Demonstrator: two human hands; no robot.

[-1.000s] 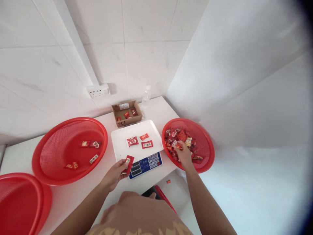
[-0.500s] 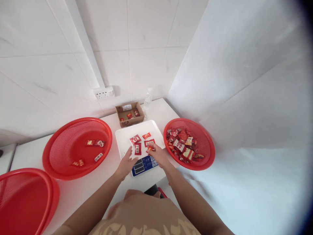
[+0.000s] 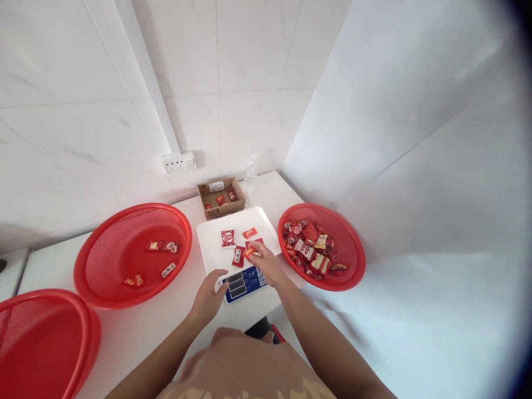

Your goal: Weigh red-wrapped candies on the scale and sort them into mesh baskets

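A white-topped digital scale with a blue display panel carries several small red wrapped snacks. Between the fingertips of my right hand is a small red-orange snack packet, held low over the scale. Close beside it lies a dark red packet with a white label. Another dark red packet and a small orange-red packet rest farther back. A further red packet is partly hidden behind my right fingers. My left hand, thumb and fingers apart, is at the scale's front left edge, holding nothing.
At the right, a red basket holds many mixed packets. On the left, another red basket holds a few, with a further red basket nearer me. Behind the scale stand a cardboard box with several packets and a clear bottle.
My left hand has drawn back toward me and away from the packets. The labelled packet has shifted slightly right, and the dark red one behind has turned. My right hand stays near the same spot.
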